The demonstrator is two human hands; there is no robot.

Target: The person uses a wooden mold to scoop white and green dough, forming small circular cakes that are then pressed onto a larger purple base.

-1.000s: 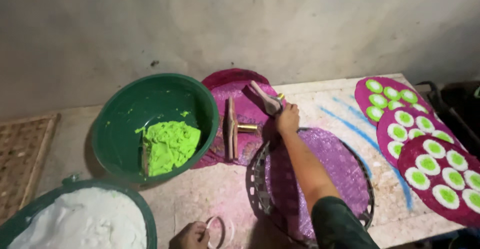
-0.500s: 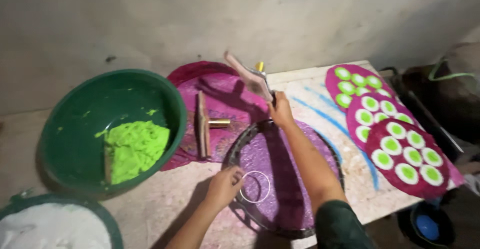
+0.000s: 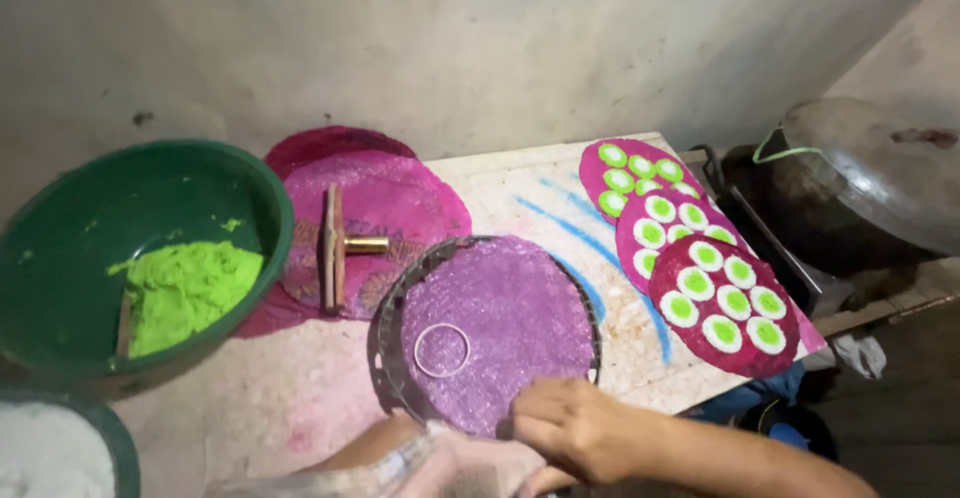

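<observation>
Starting at our left, the left hand (image 3: 455, 468) sits low at the frame's bottom edge, motion-blurred; we seem to grip something pale and blurred there, but we cannot tell how far the fingers are closed. Just ahead of both hands lies the round purple disc (image 3: 510, 323) on its dark wire rack (image 3: 385, 343), with a small metal ring (image 3: 441, 350) resting on it, up and left of our hands. The right hand (image 3: 565, 428) is nearer the disc, fingers curled down, touching its near edge.
</observation>
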